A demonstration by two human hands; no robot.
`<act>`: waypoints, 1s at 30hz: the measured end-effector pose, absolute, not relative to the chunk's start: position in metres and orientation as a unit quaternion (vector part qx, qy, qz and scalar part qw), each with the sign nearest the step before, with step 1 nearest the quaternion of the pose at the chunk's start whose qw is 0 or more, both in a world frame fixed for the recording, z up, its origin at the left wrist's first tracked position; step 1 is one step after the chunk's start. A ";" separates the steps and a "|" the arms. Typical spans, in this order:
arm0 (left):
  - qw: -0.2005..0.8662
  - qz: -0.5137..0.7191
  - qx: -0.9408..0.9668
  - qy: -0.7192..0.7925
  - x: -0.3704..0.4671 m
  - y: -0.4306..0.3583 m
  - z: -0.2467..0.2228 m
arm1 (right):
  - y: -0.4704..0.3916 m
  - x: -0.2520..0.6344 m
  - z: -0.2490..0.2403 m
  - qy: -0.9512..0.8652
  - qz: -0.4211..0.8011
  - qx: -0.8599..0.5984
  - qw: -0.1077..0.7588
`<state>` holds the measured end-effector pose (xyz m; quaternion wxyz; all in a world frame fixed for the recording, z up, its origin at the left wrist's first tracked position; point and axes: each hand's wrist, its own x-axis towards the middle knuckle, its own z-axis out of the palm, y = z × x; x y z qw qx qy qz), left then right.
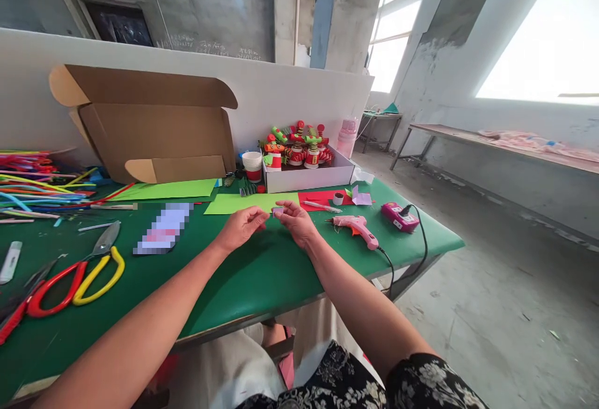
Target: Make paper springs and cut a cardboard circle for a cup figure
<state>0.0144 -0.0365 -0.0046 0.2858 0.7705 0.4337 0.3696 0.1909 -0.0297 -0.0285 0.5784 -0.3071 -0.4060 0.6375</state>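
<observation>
My right hand (297,221) pinches a small purple paper piece (277,211) above the green tabletop. Just left of it, my left hand (243,225) is closed with thumb and fingertips together; I cannot make out what it holds, if anything. Behind the hands lies a lime-green paper sheet (224,203). Close to my right hand are a red paper sheet (365,199), a white pen (322,206), a small tape roll (337,198) and a folded purple paper (362,196). A pink glue gun (356,226) rests on its side further right.
Yellow-and-red-handled scissors (105,250), a glue stick (10,262) and several pipe cleaners (37,187) lie left. An open cardboard box (159,134), paper cups (253,165) and a white box (309,179) of several paper figures stand behind. A purple power socket (400,216) sits right.
</observation>
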 end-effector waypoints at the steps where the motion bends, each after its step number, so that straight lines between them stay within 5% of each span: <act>1: 0.298 0.362 0.774 0.425 0.016 -0.037 -0.006 | -0.030 0.191 -0.028 -0.408 0.633 -0.312 0.579; 30: 0.157 0.343 0.818 0.435 0.015 -0.040 -0.002 | -0.038 0.185 -0.026 -0.488 0.627 -0.343 0.501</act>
